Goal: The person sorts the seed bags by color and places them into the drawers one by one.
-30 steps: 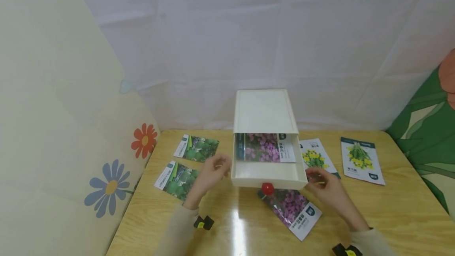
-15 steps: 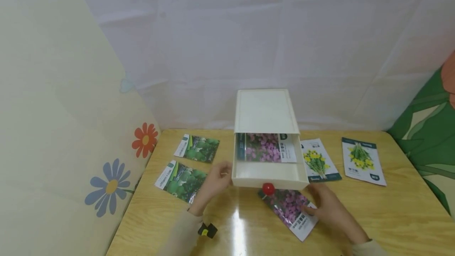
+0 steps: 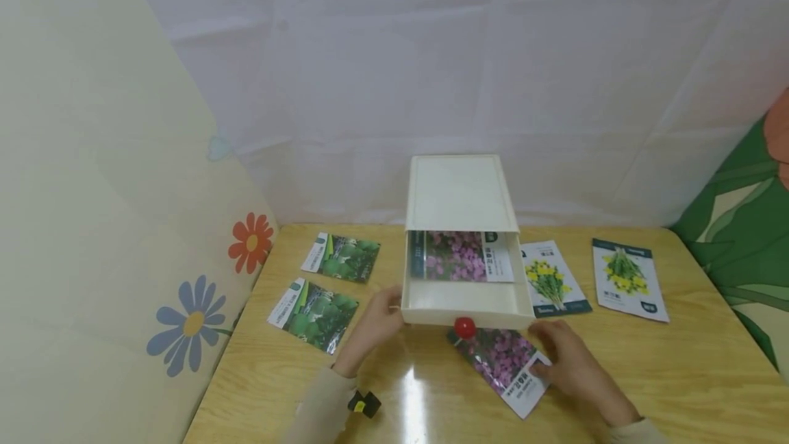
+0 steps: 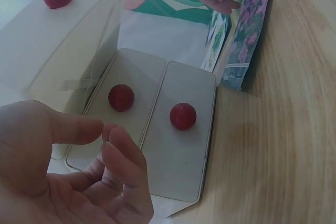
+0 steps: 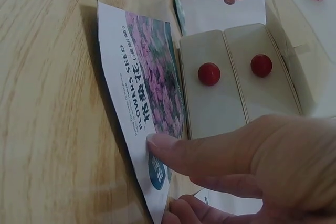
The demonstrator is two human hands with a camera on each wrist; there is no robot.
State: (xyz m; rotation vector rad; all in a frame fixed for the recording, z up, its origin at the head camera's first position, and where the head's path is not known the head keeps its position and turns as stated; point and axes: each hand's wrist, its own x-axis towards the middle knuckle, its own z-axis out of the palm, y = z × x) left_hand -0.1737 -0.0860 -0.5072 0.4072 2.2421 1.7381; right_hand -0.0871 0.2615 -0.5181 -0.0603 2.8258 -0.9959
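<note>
My right hand (image 3: 570, 365) pinches the edge of a seed packet with pink-purple flowers (image 3: 501, 358), thumb on its printed face and fingers at its underside. In the right wrist view that packet (image 5: 152, 72) slants, its near edge casting a shadow on the wood. My left hand (image 3: 377, 321) is beside the left front corner of a pulled-out white drawer (image 3: 431, 316); in the left wrist view its fingers are loosely curled and hold nothing. Another purple-flower packet (image 3: 462, 256) lies inside this drawer. A red knob (image 3: 465, 327) sits on its front.
The white drawer cabinet (image 3: 459, 190) has two closed lower drawers with red knobs (image 4: 182, 116). Two green-leaf packets (image 3: 320, 314) lie left of it. Right of it are two yellow-flower packets (image 3: 548, 283), (image 3: 629, 279). A white cloth (image 3: 382, 88) hangs behind the table.
My right hand has come from beside the drawer's right front corner down to the purple-flower packet and taken its edge. The left hand has shifted slightly lower beside the drawer.
</note>
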